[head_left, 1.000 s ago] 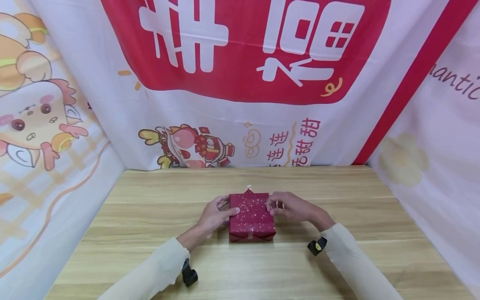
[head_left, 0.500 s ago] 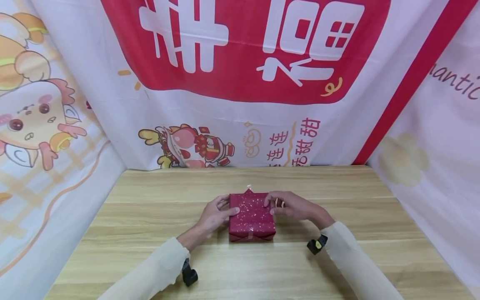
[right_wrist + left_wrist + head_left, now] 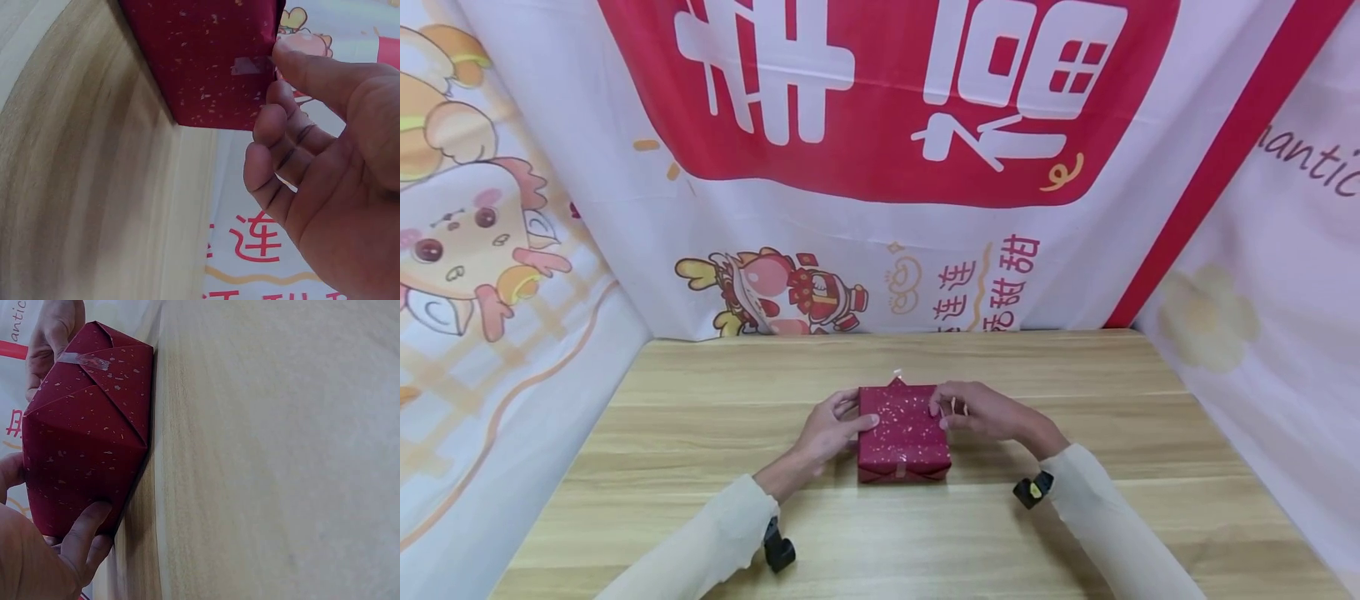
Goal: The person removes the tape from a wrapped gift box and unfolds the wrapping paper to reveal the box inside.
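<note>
A gift box [image 3: 904, 437] in dark red speckled wrapping paper sits on the wooden table. My left hand [image 3: 827, 429] grips its left side, thumb on top and fingers against the side. At the right edge, the thumb and index finger of my right hand [image 3: 985, 412] pinch the box's upper edge; the other fingers curl loosely beside it in the right wrist view. Folded paper on the near end is held by clear tape [image 3: 94, 361]. Another tape piece [image 3: 250, 65] lies on the right side. From the far end, a pointed paper flap [image 3: 897, 382] with tape at its tip sticks up.
The wooden table [image 3: 737, 367] meets a printed cloth backdrop [image 3: 880, 187] behind the box. Printed cloths also hang on the left [image 3: 512, 350] and right [image 3: 1262, 333]. Both wrists carry black camera mounts [image 3: 778, 550].
The right index finger has moved slightly left over the box's top right edge. The left hand and the box have stayed in place.
</note>
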Demonstrator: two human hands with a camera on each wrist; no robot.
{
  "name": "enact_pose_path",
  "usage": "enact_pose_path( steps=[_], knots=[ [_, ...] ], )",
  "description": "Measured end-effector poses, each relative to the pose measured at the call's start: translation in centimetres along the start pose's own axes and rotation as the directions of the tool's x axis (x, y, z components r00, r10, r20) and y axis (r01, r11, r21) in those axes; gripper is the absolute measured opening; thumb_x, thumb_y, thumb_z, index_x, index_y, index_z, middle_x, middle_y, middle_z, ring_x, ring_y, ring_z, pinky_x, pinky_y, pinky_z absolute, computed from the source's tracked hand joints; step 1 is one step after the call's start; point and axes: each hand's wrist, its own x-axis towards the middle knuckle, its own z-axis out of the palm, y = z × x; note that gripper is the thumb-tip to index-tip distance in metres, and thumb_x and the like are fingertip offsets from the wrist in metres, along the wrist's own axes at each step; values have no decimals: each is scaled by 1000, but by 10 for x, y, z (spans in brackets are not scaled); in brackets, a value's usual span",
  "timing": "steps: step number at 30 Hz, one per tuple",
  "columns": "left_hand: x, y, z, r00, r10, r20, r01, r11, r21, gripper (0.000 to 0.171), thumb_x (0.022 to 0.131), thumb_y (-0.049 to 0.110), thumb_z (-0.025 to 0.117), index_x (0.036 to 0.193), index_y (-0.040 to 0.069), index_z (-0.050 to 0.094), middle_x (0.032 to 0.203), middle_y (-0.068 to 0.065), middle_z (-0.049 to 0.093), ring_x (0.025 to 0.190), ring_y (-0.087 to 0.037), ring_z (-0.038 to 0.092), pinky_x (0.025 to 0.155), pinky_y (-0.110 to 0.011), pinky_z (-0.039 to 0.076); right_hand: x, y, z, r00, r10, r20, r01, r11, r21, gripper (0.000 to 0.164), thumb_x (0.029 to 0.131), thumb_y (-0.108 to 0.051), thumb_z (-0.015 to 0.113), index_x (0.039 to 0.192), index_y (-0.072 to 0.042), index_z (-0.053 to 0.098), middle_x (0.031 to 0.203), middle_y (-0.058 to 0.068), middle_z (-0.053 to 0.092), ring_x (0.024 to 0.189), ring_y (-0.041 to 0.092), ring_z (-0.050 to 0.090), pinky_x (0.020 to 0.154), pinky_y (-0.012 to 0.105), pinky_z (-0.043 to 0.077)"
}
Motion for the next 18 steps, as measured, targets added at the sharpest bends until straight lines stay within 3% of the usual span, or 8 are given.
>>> enact_pose_path(
  steps=[7, 12, 18],
  knots=[
    [0, 0, 0, 1000, -4, 0, 4, 1000, 3, 80, 72, 31, 76, 140, 17, 36, 146, -12, 38, 124, -34, 48, 80, -34, 58, -2, 0, 3, 999, 35, -41, -37, 999, -38, 9, 88, -18, 60, 92, -26, 60, 90, -8, 58, 79, 13, 54, 67, 23, 51],
    [1, -1, 0, 1000, -2, 1, 2, 1000, 1, 80, 72, 31, 76, 140, 17, 36, 146, -12, 38, 124, -34, 48, 81, -34, 58, -3, -3, 3, 998, 22, -51, -26, 997, -77, 7, 89, -18, 59, 87, -25, 61, 89, -9, 57, 80, 10, 54, 68, 21, 51],
    [0, 0, 0, 1000, 3, -4, -3, 1000, -4, 79, 72, 31, 76, 139, 18, 37, 146, -12, 38, 125, -33, 48, 81, -34, 58, -2, 1, 4, 999, -2, -32, 2, 1000, -11, 7, 91, -19, 57, 96, -23, 58, 87, -5, 56, 80, 11, 53, 68, 23, 51]
  ],
)
